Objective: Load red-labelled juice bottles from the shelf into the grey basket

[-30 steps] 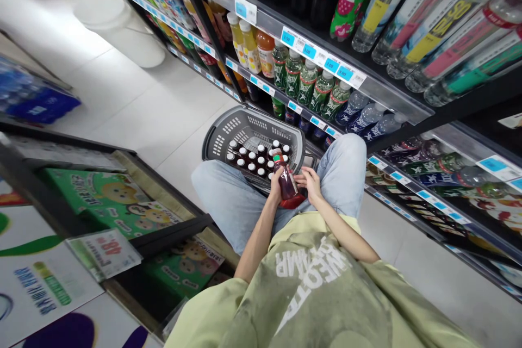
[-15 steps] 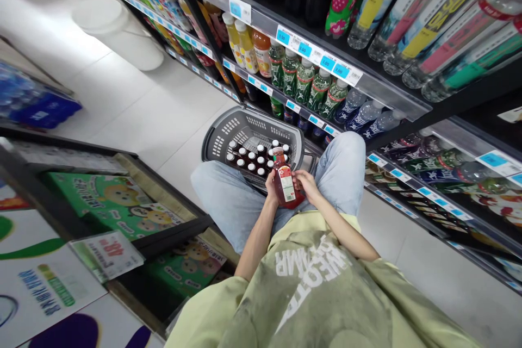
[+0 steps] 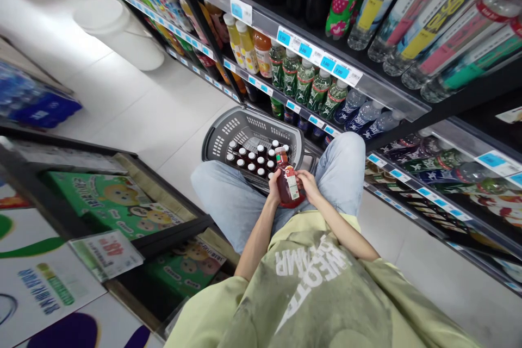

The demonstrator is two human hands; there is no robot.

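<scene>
A drink bottle (image 3: 284,186) with dark red contents, a white cap and a red-and-white label is held above my lap. My left hand (image 3: 274,189) is wrapped round its left side. On the opposite side, my right hand (image 3: 309,185) has its thumb and fingers closed at the label's right edge. Just beyond my knees sits a grey shopping basket (image 3: 222,138). Inside it, several dark bottles (image 3: 252,157) with white caps stand upright in rows. The held bottle partly covers the basket's near right side.
A drinks shelf (image 3: 391,87) with green-labelled bottles (image 3: 305,79) and soda bottles runs along the right and front. At left stand a dark display rack (image 3: 163,171) with green cartons and a white bucket (image 3: 101,19). Blue packs of bottles (image 3: 44,106) sit at far left.
The bottle has turned in my hands, so its label now faces further right. My left hand has shifted slightly with it, while the basket and its bottles stay where they were.
</scene>
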